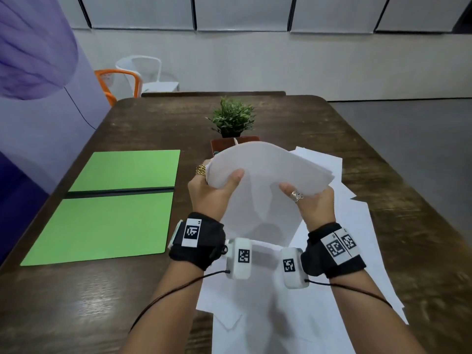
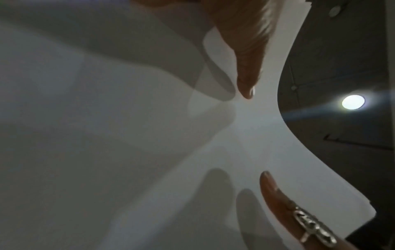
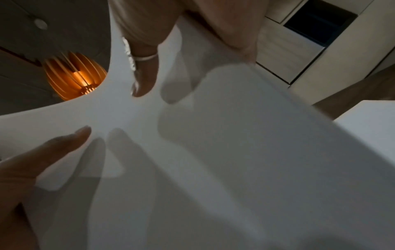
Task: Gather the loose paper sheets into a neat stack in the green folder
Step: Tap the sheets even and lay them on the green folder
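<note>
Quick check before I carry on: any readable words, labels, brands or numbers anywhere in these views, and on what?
None can be read.
Wrist bands: square black-and-white coded markers only, no letters or numbers.
Held paper sheets: blank on the sides shown.
Green folder: plain, unmarked.

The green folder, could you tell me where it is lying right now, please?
In the head view the green folder lies open on the left of the wooden table, beside the left hand and apart from the loose sheets.
</note>
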Available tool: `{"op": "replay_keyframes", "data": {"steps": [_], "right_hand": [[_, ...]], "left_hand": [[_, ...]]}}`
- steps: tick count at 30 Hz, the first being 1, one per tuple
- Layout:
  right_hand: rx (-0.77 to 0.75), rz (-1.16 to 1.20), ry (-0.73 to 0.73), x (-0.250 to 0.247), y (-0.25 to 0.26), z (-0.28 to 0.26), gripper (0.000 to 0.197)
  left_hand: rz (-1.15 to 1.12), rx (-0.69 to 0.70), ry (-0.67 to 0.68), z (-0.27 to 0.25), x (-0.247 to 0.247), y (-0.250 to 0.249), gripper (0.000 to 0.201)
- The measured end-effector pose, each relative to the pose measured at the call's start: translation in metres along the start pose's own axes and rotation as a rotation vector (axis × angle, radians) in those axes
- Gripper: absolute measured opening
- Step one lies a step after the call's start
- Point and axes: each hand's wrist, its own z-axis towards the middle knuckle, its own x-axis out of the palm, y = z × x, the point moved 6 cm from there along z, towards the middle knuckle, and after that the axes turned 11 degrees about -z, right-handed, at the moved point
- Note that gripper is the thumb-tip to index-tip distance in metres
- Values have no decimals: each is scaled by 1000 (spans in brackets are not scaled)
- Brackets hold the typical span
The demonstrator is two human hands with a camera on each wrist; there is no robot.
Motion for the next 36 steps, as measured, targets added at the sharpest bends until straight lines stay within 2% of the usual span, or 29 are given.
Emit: {"op": "replay_keyframes", "data": {"steps": [2, 4, 7, 11, 13, 15, 19, 22, 24, 26, 29, 31, 33, 36], "right_hand": [[36, -97, 78, 3, -16, 3, 37], [83, -164, 136, 5, -32, 7, 42], [120, -189, 126, 3, -46, 15, 31], [99, -133, 67, 8, -40, 17, 21], [62, -108, 24, 5, -33, 17, 24], [31, -95, 10, 1, -28, 19, 26], [23, -75, 1, -6, -25, 21, 39], [-32, -59, -13, -3, -17, 23, 35], [-57, -45, -35, 0, -13, 25, 33], [-59, -31, -46, -1, -14, 29, 36], [-59, -62, 14, -4, -19, 36, 33], [-57, -108, 43, -4, -23, 37, 28], [-66, -96, 10, -2, -22, 38, 28], [-125, -91, -95, 2, -5, 42, 30]], "left_hand": [[85, -16, 83, 0, 0, 15, 35], [154, -109, 110, 1, -7, 40, 37], [127, -225, 68, 4, -18, 63, 47], [109, -262, -7, 9, -15, 60, 28], [76, -204, -28, 9, -10, 50, 25], [66, -141, -2, 8, -6, 42, 32], [-27, -129, -5, 6, -11, 49, 40], [-91, 29, 46, 7, -9, 37, 42], [-86, 86, 42, 12, -3, 27, 49], [-44, 81, 26, 17, 2, 27, 56], [41, 15, 59, 22, 2, 37, 60], [88, 5, 94, 27, 2, 43, 49], [147, 79, 64, 33, 4, 37, 35], [226, 250, -2, 36, 17, 11, 41]]}}
